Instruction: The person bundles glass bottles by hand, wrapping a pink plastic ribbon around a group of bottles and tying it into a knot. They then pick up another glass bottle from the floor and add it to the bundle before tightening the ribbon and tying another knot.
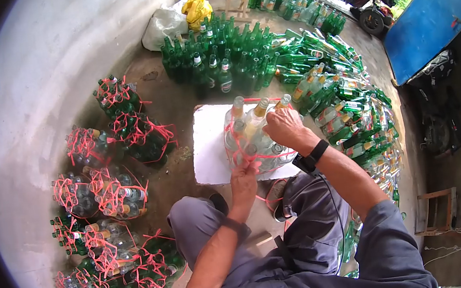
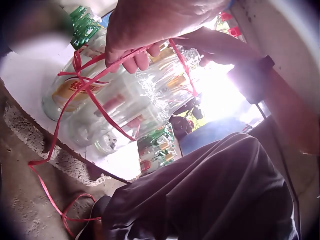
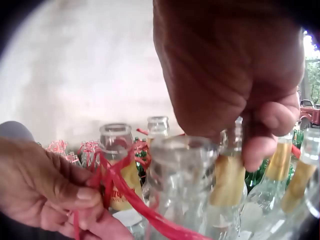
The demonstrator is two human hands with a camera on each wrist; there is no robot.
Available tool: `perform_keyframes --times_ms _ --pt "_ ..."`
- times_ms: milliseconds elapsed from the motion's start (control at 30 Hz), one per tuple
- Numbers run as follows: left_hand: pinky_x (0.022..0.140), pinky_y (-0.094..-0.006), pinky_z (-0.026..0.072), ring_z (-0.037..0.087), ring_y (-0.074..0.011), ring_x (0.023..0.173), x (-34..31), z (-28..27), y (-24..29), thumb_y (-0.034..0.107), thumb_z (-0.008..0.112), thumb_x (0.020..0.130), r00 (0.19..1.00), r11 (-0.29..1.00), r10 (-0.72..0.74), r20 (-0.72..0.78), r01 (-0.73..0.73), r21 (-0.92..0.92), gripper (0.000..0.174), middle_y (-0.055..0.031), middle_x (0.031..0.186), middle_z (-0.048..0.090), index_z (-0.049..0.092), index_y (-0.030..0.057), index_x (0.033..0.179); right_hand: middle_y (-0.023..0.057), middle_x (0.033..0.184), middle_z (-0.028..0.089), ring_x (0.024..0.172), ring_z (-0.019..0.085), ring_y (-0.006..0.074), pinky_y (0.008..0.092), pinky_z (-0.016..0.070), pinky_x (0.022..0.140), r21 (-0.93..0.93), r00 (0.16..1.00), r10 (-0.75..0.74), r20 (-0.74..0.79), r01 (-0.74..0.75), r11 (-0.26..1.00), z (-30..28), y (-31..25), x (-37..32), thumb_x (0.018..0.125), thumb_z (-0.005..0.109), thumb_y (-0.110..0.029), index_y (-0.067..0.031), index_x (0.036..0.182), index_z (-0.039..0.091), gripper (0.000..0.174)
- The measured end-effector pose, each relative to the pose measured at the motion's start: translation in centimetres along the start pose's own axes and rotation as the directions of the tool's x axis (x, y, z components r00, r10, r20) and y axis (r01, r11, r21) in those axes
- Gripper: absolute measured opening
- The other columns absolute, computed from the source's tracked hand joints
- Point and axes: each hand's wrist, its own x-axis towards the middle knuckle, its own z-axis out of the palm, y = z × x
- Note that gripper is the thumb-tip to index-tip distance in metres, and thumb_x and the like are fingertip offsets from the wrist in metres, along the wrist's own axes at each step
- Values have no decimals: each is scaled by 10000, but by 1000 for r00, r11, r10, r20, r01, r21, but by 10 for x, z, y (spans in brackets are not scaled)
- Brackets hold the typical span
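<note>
A bundle of clear glass bottles (image 1: pixel 254 119) stands upright on a white board (image 1: pixel 208 146) before the person's knees. Red plastic twine (image 3: pixel 155 218) runs round the bundle. On its near side the left hand (image 1: pixel 244 183) pinches the twine between thumb and fingers beside a bottle neck. The right hand (image 1: pixel 287 128) is at the bundle's right side, its fingers curled at the neck of a clear bottle (image 3: pixel 229 175) with a gold label. The palm side of that hand hides part of the grip. A loose end of twine (image 2: pixel 56 135) hangs over the board's edge.
Tied bundles of bottles (image 1: pixel 121 193) stand along the left wall. Upright green bottles (image 1: pixel 198 62) fill the floor behind the board, and loose bottles (image 1: pixel 346 113) lie heaped on the right. A blue door (image 1: pixel 422 25) and a three-wheeler (image 1: pixel 370 0) are at the back right.
</note>
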Motion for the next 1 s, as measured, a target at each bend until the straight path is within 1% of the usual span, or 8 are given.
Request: perform_keyframes --times_ms 433,533,600,633,767,833,967,1000 --pt "735 -271 452 537 -104 757 -6 -2 6 201 588 992 998 997 -60 1 60 41 262 -15 827 671 726 -9 1068 195 811 701 823 697 351 466 542 762 -65 996 70 51 -67 996 -12 3 -7 800 631 -168 -36 795 729 165" --pt "736 -271 452 536 -106 754 -5 0 10 196 585 990 1000 1000 10 1 -10 -15 257 -19 822 663 727 -3 1069 199 818 705 828 701 354 471 552 751 -48 994 103 43 -101 994 -8 8 -4 804 627 -168 -34 792 729 169" --pt "752 -265 450 534 -111 765 -7 0 19 176 586 984 997 983 81 20 -83 166 239 -24 835 669 730 1 1059 201 829 709 830 709 352 462 565 722 -57 991 129 29 -127 990 -8 11 0 802 631 -166 -33 799 732 167" --pt "752 -265 450 534 -111 765 -6 -1 17 176 586 984 996 982 91 20 -93 165 239 -24 835 669 730 1 1059 201 829 709 830 709 352 462 565 722 -59 992 126 19 -125 990 -7 11 -1 802 631 -166 -33 799 732 167" --pt "755 -267 447 543 -118 774 1 -1 -1 148 580 978 999 994 37 -5 -36 105 219 -30 830 675 730 -5 1023 190 818 712 828 716 344 459 559 721 -73 996 93 -15 -94 993 -2 11 -3 842 660 -239 -33 810 736 222" --pt "748 -268 443 541 -119 772 0 -2 -6 144 579 978 999 997 38 -15 -37 68 215 -26 815 668 732 -6 1004 190 785 701 772 703 351 464 542 672 -88 995 90 -49 -94 992 -3 11 -4 844 664 -352 -6 786 719 355" --pt "754 -269 455 553 -114 780 3 -6 -10 139 572 977 998 996 35 44 -38 84 214 -51 880 715 715 -10 1038 194 750 683 741 688 371 478 527 660 -15 993 59 -103 -61 998 -6 11 -8 808 712 -372 2 761 708 377" --pt "762 -268 462 560 -114 785 4 -7 -12 134 569 977 998 994 18 57 -24 103 218 -62 915 732 705 -13 1062 186 847 699 798 689 364 476 525 691 -28 995 87 -54 -88 996 -13 7 -9 814 726 -389 -6 875 716 388"
